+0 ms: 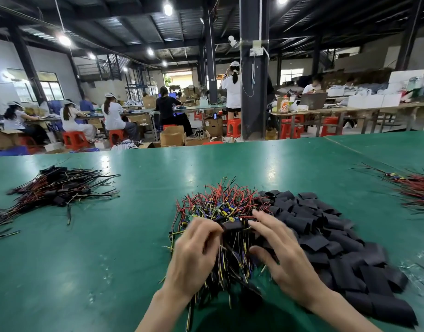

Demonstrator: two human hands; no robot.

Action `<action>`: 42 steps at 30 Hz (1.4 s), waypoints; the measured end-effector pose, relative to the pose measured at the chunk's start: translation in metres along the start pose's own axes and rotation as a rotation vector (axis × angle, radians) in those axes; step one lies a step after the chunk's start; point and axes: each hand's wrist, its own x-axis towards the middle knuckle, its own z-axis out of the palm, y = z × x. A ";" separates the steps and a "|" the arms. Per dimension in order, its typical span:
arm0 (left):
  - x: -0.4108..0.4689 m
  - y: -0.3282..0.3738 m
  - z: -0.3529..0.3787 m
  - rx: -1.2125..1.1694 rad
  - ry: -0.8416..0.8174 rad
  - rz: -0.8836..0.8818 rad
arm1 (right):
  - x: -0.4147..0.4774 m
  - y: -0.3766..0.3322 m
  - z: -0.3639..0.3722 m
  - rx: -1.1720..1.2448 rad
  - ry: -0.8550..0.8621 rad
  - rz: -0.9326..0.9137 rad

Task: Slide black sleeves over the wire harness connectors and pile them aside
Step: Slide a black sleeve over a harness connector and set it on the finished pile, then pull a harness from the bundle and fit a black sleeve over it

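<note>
Black sleeve (232,225) blurring over harness pile (218,204); left hand (194,256) fingers curling round left end; right hand (286,257) fingers touching right end, cannot tell whether gripping.

table: green table (110,236), glossy, carrying four heaps.
middle heap: wire harnesses (215,204) with red, black and yellow leads, tangled, directly under the hands.
right heap: loose sleeves (338,248), flat black pieces, touching the middle heap's right edge.
left heap: sleeved harnesses (60,185), well apart from the others.
far right: another wire bundle (417,190), cut off by the frame edge.
left hand (194,257): fingers curled, pinching the left end of a black sleeve (232,225) above the middle heap.
right hand (287,257): fingers stretched out, tips at that sleeve's right end; motion-blurred.
background: seated workers (112,113) on red stools (74,140), cardboard boxes (172,135), a dark pillar (252,92).
</note>
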 end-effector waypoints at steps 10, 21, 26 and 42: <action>0.007 -0.099 -0.076 -0.124 0.721 -0.900 | 0.001 0.016 -0.003 -0.196 0.149 0.165; -0.025 -0.126 -0.094 0.648 0.028 -1.482 | -0.007 0.062 0.000 -0.434 -0.190 0.551; 0.011 -0.084 -0.063 0.557 0.141 -0.859 | -0.007 0.065 0.000 -0.425 -0.283 0.475; 0.071 -0.025 0.065 0.798 -0.676 -0.413 | -0.003 0.068 -0.012 -0.231 -0.488 0.239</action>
